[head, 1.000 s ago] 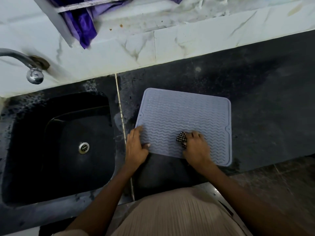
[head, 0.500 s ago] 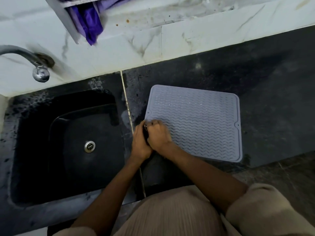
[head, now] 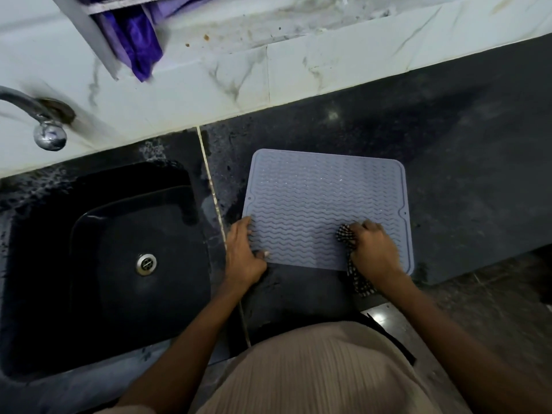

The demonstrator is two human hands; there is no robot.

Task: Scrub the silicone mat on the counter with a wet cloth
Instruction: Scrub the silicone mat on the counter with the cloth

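Silicone mat (head: 325, 204): grey, wave-ribbed, laid flat on the dark counter (head: 466, 162), just right of the sink (head: 113, 264). Checked cloth (head: 348, 237) is bunched and gripped in the right hand (head: 375, 252), pressed onto the mat's near right part; a tail trails off the near edge. Left hand (head: 243, 255) is laid flat, fingers spread, pinning the near left corner. Scrubbing judged under way. Wetness of the cloth cannot be told, though glints are seen farther up. Far ribs probably to be worked next, the corner kept pinned.
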